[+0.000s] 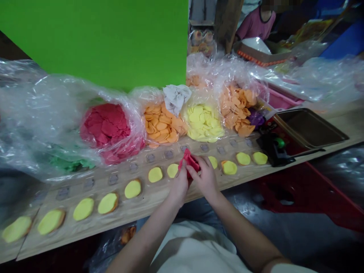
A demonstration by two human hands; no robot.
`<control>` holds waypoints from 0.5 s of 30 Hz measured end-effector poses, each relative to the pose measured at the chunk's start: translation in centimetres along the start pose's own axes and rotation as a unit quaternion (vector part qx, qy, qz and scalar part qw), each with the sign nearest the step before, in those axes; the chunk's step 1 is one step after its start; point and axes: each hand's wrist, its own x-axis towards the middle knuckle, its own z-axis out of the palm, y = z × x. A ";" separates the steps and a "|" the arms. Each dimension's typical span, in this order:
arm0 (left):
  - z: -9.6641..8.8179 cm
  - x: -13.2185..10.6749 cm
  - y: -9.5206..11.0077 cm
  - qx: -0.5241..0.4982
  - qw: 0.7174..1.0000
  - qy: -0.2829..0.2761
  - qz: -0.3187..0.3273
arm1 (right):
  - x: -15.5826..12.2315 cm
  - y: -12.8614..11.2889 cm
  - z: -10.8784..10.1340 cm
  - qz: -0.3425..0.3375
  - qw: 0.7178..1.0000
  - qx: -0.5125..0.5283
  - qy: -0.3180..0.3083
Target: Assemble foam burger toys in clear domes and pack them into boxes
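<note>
My left hand [181, 182] and my right hand [206, 174] are close together above the table's front edge. Between them they grip red soft pieces [187, 157], thin and folded, whose exact kind I cannot make out. Below and to both sides runs a row of clear plastic packs; in each lies a yellow disc [155, 174], some with an orange layer showing underneath, like the yellow disc [229, 167] on the right. My fingers partly hide the discs nearest to them.
Plastic bags along the back hold red pieces [106, 125], orange pieces [160, 123], yellow pieces [203, 120], peach pieces [237, 106] and green pieces [68, 163]. A tape dispenser [275, 148] and a dark tray [315, 127] stand at right. A green panel [108, 41] rises behind; a person [254, 24] is beyond.
</note>
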 end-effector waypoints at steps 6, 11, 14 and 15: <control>0.7 0.0 0.2 -0.058 0.997 -0.041 -0.010 | 0.7 2.3 -0.4 0.152 0.956 0.245 0.058; 0.7 0.4 0.6 -0.085 0.983 -0.101 -0.128 | 1.1 4.5 -3.6 0.344 0.817 0.463 0.018; 0.9 0.5 0.5 -0.090 0.970 -0.147 -0.170 | 0.7 5.9 -6.3 0.392 0.779 0.485 0.063; 0.9 0.5 0.5 -0.088 0.968 -0.156 -0.176 | 0.5 6.5 -7.5 0.397 0.776 0.483 0.079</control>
